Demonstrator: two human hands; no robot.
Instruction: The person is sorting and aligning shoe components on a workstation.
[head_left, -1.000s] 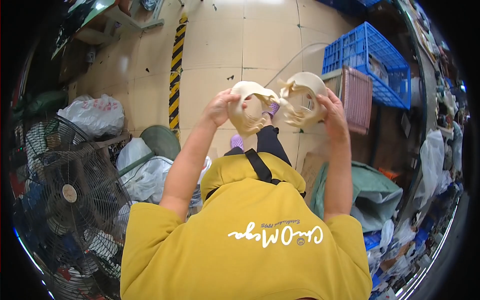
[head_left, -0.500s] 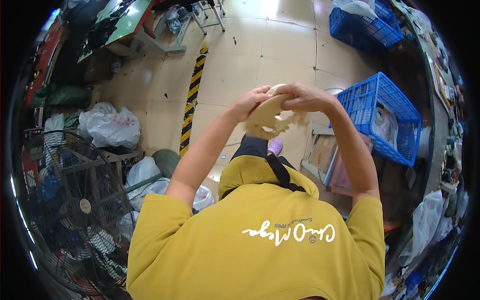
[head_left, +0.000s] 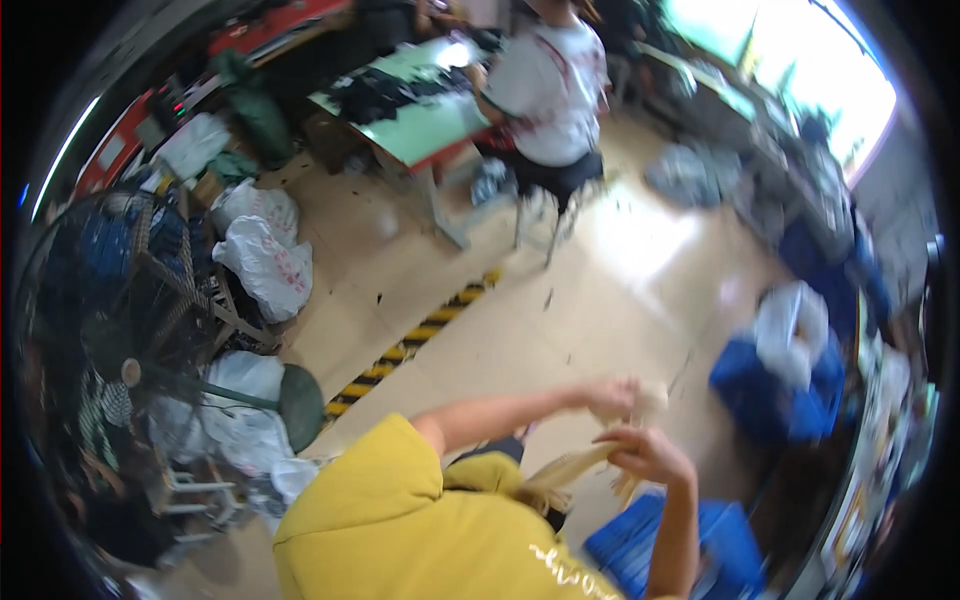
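- Your left hand [head_left: 608, 398] is pinching cream material [head_left: 653, 400].
- Your right hand [head_left: 652, 456], just beside the left, is pinching more of it, trailing leftward.
- A blue crate [head_left: 622, 536] is sitting near your right hand.

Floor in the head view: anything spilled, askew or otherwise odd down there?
Slightly: a few small dark bits, perhaps scraps, lie on the tan floor on both sides of the yellow-and-black tape. They look stray, lying apart from the white bags. The blur hides any finer damage.
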